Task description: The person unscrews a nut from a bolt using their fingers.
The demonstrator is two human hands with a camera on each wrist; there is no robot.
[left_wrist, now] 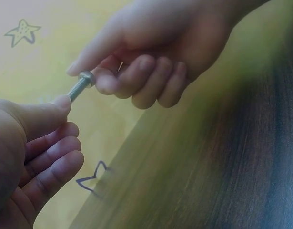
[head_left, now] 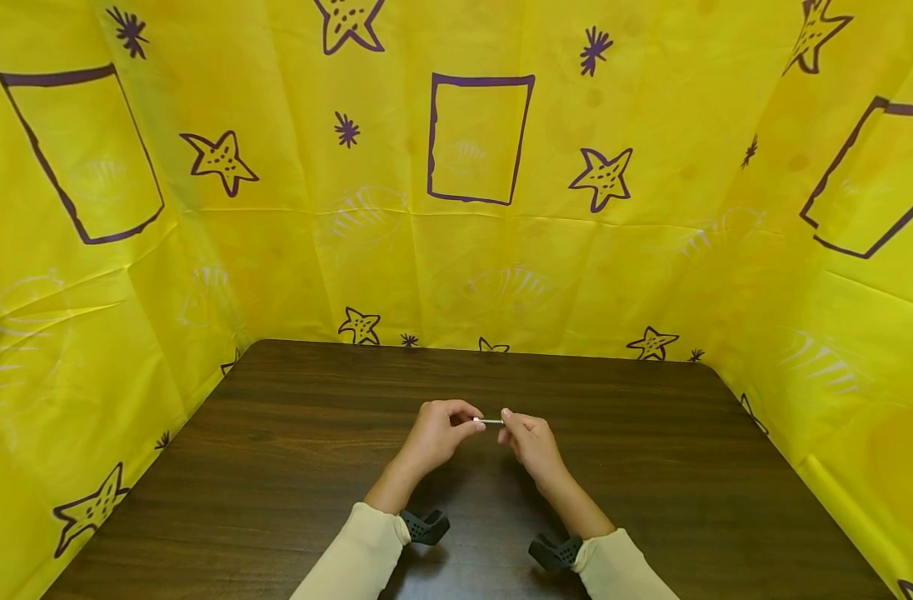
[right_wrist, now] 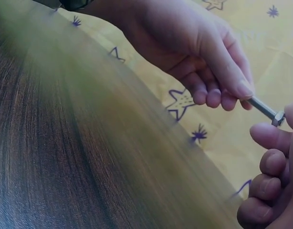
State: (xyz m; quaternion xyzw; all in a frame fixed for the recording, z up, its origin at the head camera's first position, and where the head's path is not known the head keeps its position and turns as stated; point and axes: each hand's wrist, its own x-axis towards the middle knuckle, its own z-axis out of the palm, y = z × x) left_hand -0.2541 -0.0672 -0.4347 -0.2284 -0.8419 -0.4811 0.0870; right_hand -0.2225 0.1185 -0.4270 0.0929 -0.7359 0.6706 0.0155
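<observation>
A small silver bolt [head_left: 491,422] lies nearly level between the two hands, above the table. My left hand [head_left: 432,435] pinches one end between thumb and index finger, hiding that end. At the other end, the thumb and index finger of my right hand [head_left: 536,448] pinch a six-sided metal piece [right_wrist: 278,118]; whether it is the bolt's head or a nut I cannot tell. Bare thread shows between the hands in the left wrist view, along the bolt [left_wrist: 78,89]. The right hand's other fingers are curled in.
Beneath the hands is a dark wood-grain table [head_left: 291,467]. Yellow cloth [head_left: 396,275] printed with purple starfish and frames hangs behind it and on both sides. Each wrist wears a black camera mount, one on the left wrist [head_left: 426,527], one on the right wrist [head_left: 554,552].
</observation>
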